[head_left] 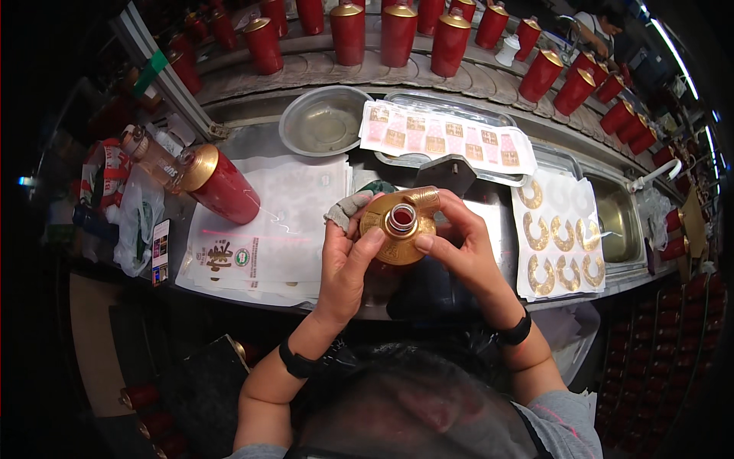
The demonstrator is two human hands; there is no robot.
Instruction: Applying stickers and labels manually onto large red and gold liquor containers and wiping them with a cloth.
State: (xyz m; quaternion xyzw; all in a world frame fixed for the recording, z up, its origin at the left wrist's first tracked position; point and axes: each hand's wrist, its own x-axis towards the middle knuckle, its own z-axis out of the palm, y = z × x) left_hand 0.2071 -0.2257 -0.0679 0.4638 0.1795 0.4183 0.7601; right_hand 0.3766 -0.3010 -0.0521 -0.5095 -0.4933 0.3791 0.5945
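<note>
Between my two hands, above the bench edge, is a red bottle with a gold shoulder [397, 252] and an uncapped clear neck, seen from above. My left hand [348, 260] grips its left side, thumb on the gold shoulder. A grey cloth [345, 209] is at the left fingers. My right hand [466, 249] closes round the right side, thumb pressed near the neck. A curved gold sticker [424, 197] lies round the far side of the shoulder, its right end by my right fingers. How much of it sticks down I cannot tell.
White printed sheets [306, 264] lie left, with another red bottle [228, 191] on them. At right is a sheet of C-shaped gold stickers [562, 249], beside a sink [621, 210]. Behind are a metal bowl [294, 126], label strips [451, 141] and a conveyor [306, 74] of red bottles.
</note>
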